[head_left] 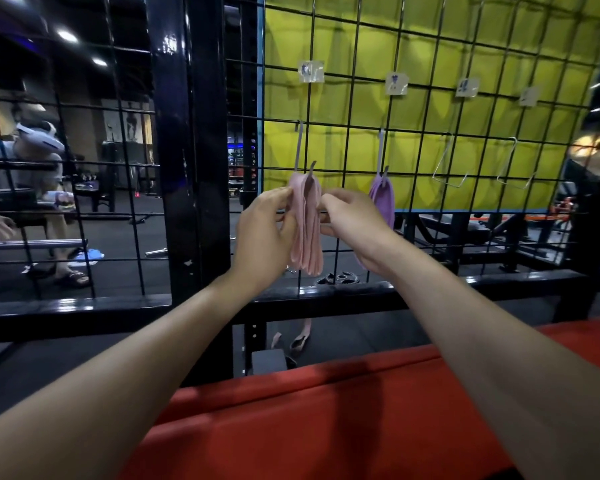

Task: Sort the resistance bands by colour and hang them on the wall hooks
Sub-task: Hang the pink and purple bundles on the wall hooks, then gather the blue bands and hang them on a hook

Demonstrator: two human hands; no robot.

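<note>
While both arms reach forward to the wire grid (357, 109), the left hand (267, 233) pinches the left edge of the pink bands (307, 223) between thumb and curled fingers, and the right hand (352, 223) pinches their right edge in the same manner. These pink bands (several loops, exact count not discernible) hang as a bunch from the leftmost hook (300, 147) on the grid, their lower ends level with the wrists. Just right of the right hand, partly hidden behind it, the purple bands (383, 199) hang from the second hook (381, 150). Further right along the grid, two wire hooks (447, 161) (513, 164) carry nothing. Above each of the four hooks a small paper label (310, 71) is fixed to the grid; the writing is too blurred to read. Behind the grid at that section is a yellow-green backing panel (430, 109). Left of the grid's labelled section stands a black upright post (191, 150). Below the grid, on the dark floor past the lower rail, two pale bands (297, 341) lie loose. Nearest the camera, beneath the forearms, is a red padded surface (326, 417). Beyond the grid to the far left, a seated person (25, 174) wearing a white headset is visible.
</note>
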